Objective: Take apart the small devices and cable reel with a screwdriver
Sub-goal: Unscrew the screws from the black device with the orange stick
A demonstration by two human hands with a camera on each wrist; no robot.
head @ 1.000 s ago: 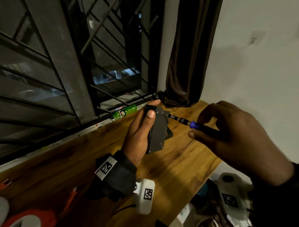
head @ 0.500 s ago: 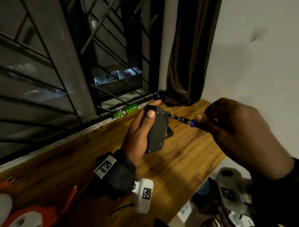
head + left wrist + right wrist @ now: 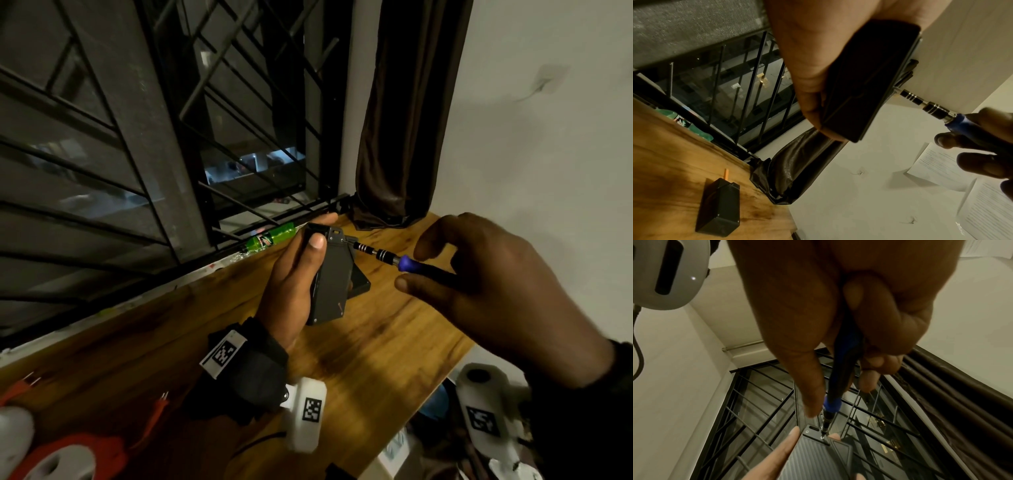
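My left hand (image 3: pixel 294 274) grips a small black rectangular device (image 3: pixel 330 277) upright above the wooden table, thumb on its near face, fingers behind it. My right hand (image 3: pixel 479 281) holds a screwdriver (image 3: pixel 404 263) with a blue-and-black handle; its bit touches the device's top end plate (image 3: pixel 822 437) beside a slot port. The forefinger is lifted off the handle; the thumb and other fingers hold it. The left wrist view shows the device (image 3: pixel 869 81) and the screwdriver shaft (image 3: pixel 927 105). A second black device (image 3: pixel 719 209) lies on the table. The red-and-white cable reel (image 3: pixel 61 459) sits at the lower left.
The wooden table (image 3: pixel 359 359) ends at the right, with clutter on the floor below. A green bottle (image 3: pixel 270 238) lies on the sill by the barred window (image 3: pixel 205 137). A dark curtain (image 3: pixel 404 120) hangs at the corner. Orange plug pins (image 3: pixel 159 407) lie near my left wrist.
My right hand has shifted its fingers on the screwdriver handle, and the forefinger now stands lifted. The bit stays on the device's top end. My left hand holds still.
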